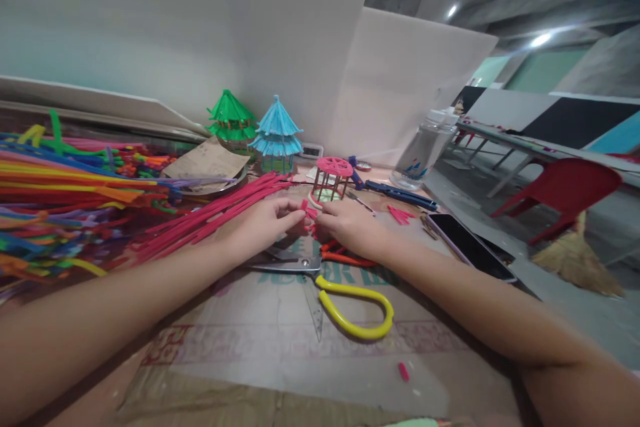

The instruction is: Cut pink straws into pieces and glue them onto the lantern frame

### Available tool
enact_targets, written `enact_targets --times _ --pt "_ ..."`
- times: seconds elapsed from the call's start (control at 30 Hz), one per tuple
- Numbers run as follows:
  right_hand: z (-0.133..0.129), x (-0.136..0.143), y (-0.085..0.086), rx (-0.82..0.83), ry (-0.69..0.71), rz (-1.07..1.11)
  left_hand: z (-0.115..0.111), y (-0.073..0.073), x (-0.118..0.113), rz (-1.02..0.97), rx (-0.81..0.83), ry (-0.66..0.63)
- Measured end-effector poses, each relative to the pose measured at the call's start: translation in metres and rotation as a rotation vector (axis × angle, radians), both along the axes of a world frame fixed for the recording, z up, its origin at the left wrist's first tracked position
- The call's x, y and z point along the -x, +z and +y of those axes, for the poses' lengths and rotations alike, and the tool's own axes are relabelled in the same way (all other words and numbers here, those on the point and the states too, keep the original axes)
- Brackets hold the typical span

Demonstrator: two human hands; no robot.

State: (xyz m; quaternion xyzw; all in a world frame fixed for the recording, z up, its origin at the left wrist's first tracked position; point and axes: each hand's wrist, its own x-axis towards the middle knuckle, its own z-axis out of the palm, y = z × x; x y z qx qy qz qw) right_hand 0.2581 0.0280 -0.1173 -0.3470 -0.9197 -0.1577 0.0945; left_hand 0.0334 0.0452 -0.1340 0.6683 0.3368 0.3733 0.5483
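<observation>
Fingers (294, 219) of left hand (273, 221) pinch red strip (305, 205); right hand (347, 221) curled beside.

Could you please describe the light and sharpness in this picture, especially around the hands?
Head view: a ceiling lamp glares at upper right; head view: the pink pieces between left hand and right hand look soft, edges hard to separate; head view: the bottle leans rightward, probably from wide-lens distortion.

Scissors (306, 266): shiny metal blades (277, 267), glossy plastic handles (357, 332). Fuzzy matt strips (215, 213) left; clear, smooth bottle (419, 150) far right.
</observation>
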Motion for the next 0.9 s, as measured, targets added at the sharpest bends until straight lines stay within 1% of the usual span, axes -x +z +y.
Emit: enact_targets --times 0.03,0.1,0.17,0.23,0.33,0.4,0.47,0.53,0.6,0.67,0.7,0.73,0.77,0.8,0.83,0.9 --pt "-0.003 0.001 0.003 0.015 -0.029 0.040 0.000 0.000 0.000 -0.001 -0.011 0.001" --pt "-0.011 0.003 0.010 0.071 -0.133 0.181 0.000 -0.001 0.001 -0.001 -0.018 0.013" --pt "-0.017 0.005 0.016 0.140 -0.244 0.382 -0.001 0.000 0.001 0.003 -0.019 0.024" --pt "-0.022 0.008 0.018 0.233 -0.290 0.591 -0.004 0.003 0.001 0.010 -0.024 0.017" --pt "-0.023 0.013 0.012 0.417 -0.238 0.825 -0.011 0.008 -0.002 0.096 -0.086 0.010" --pt "-0.022 0.017 0.003 0.519 -0.203 0.915 -0.014 0.009 -0.004 0.210 -0.220 0.010" --pt "-0.020 0.021 -0.005 0.568 -0.185 0.963 -0.015 0.009 -0.005 0.302 -0.344 0.001" --pt "-0.020 0.023 -0.008 0.571 -0.186 0.982 -0.015 0.008 -0.005 0.346 -0.396 -0.004" --pt "-0.020 0.021 -0.002 0.559 -0.229 0.960 -0.014 0.008 -0.005 0.354 -0.379 0.003" --pt "-0.022 0.012 0.016 0.594 -0.298 0.833 -0.014 0.007 -0.005 0.343 -0.320 0.003" --pt "-0.023 0.004 0.028 0.638 -0.331 0.726 -0.013 0.007 -0.005 0.328 -0.277 -0.001" --pt "-0.024 -0.005 0.041 0.681 -0.335 0.541 -0.013 0.006 -0.005 0.309 -0.233 -0.006" --pt "-0.024 -0.017 0.054 0.673 -0.345 0.346 -0.013 0.006 -0.005 0.292 -0.196 -0.009" --pt "-0.024 -0.029 0.065 0.628 -0.373 0.212 -0.013 0.006 -0.005 0.278 -0.171 -0.010" --pt "-0.023 -0.041 0.074 0.558 -0.453 0.140 -0.013 0.006 -0.005 0.267 -0.156 -0.012" --pt "-0.019 -0.065 0.083 0.470 -0.662 0.036 -0.013 0.006 -0.006 0.252 -0.142 -0.018"
